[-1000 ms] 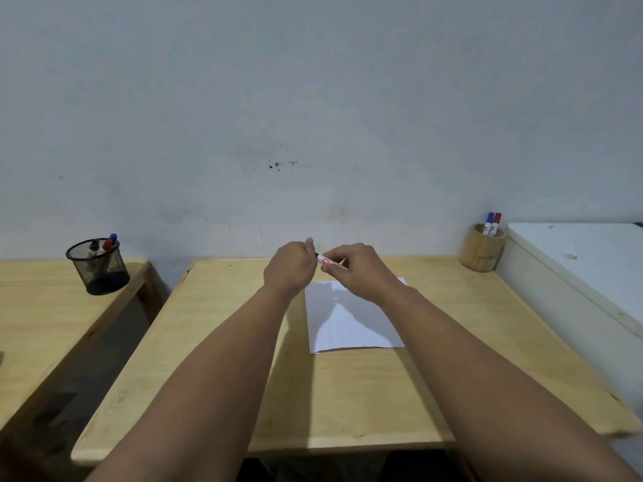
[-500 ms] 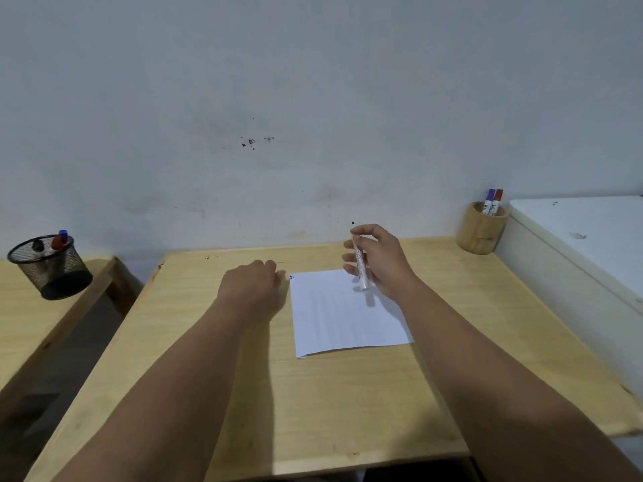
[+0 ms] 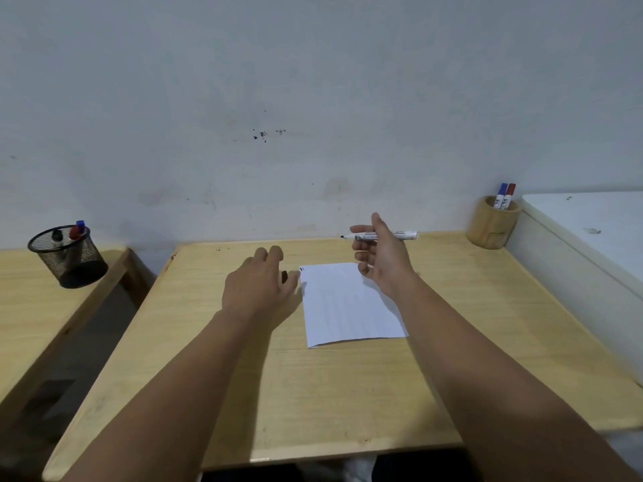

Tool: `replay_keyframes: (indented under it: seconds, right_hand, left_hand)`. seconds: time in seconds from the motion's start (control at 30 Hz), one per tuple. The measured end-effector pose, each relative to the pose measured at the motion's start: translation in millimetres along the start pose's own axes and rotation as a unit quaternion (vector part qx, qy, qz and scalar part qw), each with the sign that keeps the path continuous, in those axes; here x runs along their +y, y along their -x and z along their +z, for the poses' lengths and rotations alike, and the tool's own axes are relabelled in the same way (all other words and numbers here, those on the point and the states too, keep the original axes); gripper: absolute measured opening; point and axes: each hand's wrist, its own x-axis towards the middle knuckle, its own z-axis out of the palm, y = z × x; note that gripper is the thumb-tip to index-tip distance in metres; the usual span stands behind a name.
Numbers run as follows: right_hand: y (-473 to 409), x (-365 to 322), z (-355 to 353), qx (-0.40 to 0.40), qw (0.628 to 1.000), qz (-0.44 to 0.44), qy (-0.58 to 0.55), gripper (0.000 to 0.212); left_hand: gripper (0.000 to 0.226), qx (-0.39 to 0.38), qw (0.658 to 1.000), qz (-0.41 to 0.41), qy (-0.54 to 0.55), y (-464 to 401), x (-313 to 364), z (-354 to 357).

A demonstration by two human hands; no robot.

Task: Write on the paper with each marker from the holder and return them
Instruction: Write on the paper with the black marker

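My right hand (image 3: pixel 381 262) holds an uncapped white marker (image 3: pixel 403 234) level above the far edge of the paper, its black tip pointing left. The white paper (image 3: pixel 348 307) lies flat on the wooden table (image 3: pixel 348 394). My left hand (image 3: pixel 261 287) rests palm down just left of the paper, with the small black marker cap (image 3: pixel 284 275) pinched between thumb and forefinger. A round wooden holder (image 3: pixel 492 222) at the back right corner holds a blue marker (image 3: pixel 501 194) and a red marker (image 3: pixel 509 193).
A black mesh cup (image 3: pixel 69 257) with several markers stands on a second wooden table (image 3: pixel 31 325) to the left, across a dark gap. A white cabinet top (image 3: pixel 591 231) adjoins the table on the right. A pale wall stands behind.
My hands pulled apart after uncapping the marker. The left hand dropped to the table beside the paper. The right hand turned the marker from upright to level, tip to the left.
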Motion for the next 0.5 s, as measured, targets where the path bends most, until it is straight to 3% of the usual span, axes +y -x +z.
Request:
replay_keyframes:
  seconds: [0.1, 0.17, 0.33, 0.5]
  right_hand:
    - [-2, 11, 17, 0.018, 0.996, -0.034, 0.080, 0.021]
    - [-4, 20, 27, 0.012, 0.992, -0.053, 0.118, 0.017]
    - [-16, 43, 46, 0.024, 0.979, -0.101, 0.176, 0.042]
    - [-23, 54, 59, 0.018, 0.969, -0.119, 0.217, 0.038]
  left_hand:
    - [0.063, 0.026, 0.999, 0.024, 0.019, 26, 7, 2]
    - [0.081, -0.016, 1.000, 0.014, 0.016, 41, 6, 5]
    - [0.120, -0.146, 0.989, -0.004, 0.029, 52, -5, 7]
    - [0.131, -0.183, 0.983, -0.010, 0.016, 50, -7, 11]
